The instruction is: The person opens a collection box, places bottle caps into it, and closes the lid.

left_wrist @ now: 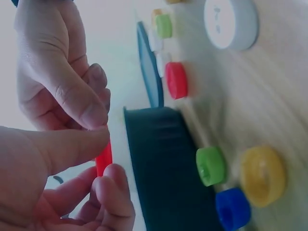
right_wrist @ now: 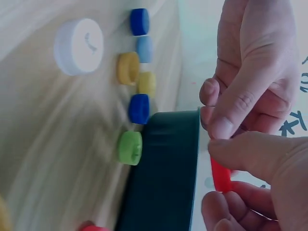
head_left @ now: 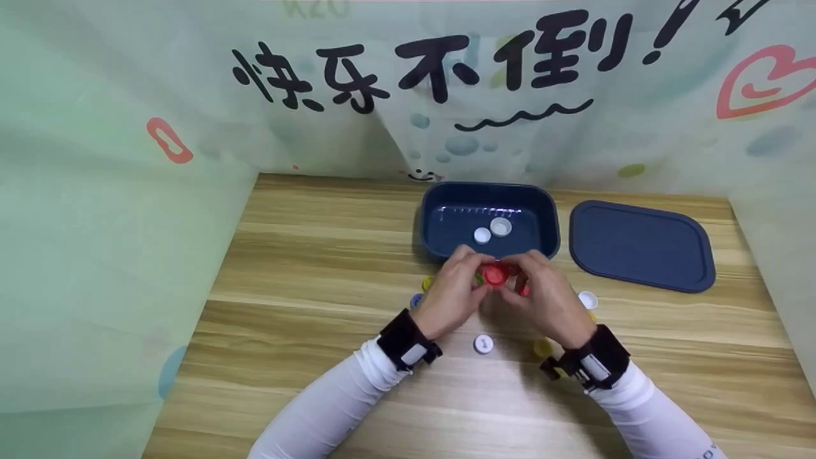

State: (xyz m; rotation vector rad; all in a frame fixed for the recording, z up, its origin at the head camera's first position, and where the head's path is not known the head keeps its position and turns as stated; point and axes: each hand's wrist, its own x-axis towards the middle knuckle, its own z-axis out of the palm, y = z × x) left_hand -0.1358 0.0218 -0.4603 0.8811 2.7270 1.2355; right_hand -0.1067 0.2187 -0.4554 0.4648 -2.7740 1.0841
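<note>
Both hands pinch one red bottle cap (head_left: 495, 275) between thumbs and fingertips, just in front of the dark blue box (head_left: 428, 220). The left hand (head_left: 449, 293) grips its left side, the right hand (head_left: 548, 306) its right side. In the left wrist view the cap (left_wrist: 104, 160) shows edge-on, raised above the table, with the thumbs meeting over it. A green cap (right_wrist: 130, 147) stands on the table by the box wall. A second red cap (left_wrist: 176, 80) lies near the right hand.
Two white caps (head_left: 501, 227) lie inside the box. Its blue lid (head_left: 641, 245) rests flat to the right. A white cap (head_left: 484, 344) sits between the forearms. Blue caps (right_wrist: 139, 109) and yellow caps (left_wrist: 263, 176) lie left of the hands, and another white cap (head_left: 588, 300) lies right.
</note>
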